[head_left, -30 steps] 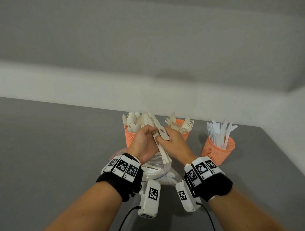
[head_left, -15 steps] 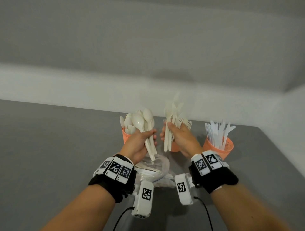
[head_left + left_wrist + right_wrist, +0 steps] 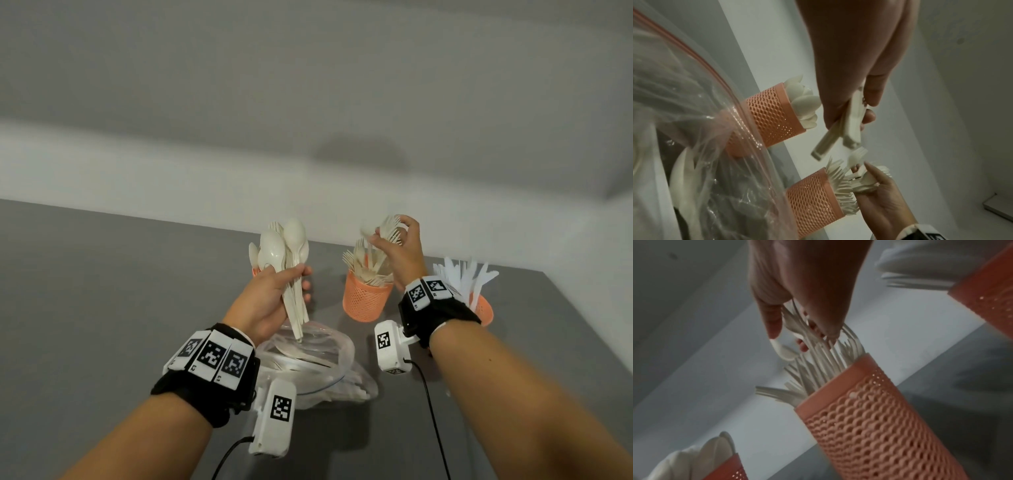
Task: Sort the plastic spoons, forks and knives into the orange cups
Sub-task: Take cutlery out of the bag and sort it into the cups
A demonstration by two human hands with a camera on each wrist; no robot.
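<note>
Left hand (image 3: 270, 301) wrapped tight round a bunch of white plastic spoons (image 3: 286, 253), bowls up, held over the see-through plastic bag (image 3: 329, 370) on the grey table (image 3: 102, 308), with the spoon-filled orange mesh cup (image 3: 774, 116) just behind. Right hand (image 3: 400, 253) pinching a few white plastic forks (image 3: 388, 229) by the prong ends, handles down in the middle orange mesh cup (image 3: 364, 301) among more forks. White plastic knives (image 3: 462, 277) standing in the third orange mesh cup (image 3: 484, 310), far right.

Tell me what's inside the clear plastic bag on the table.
The clear plastic bag holds white plastic cutlery. Crumpled film and glare blur the pieces, so kinds and count cannot be told.
</note>
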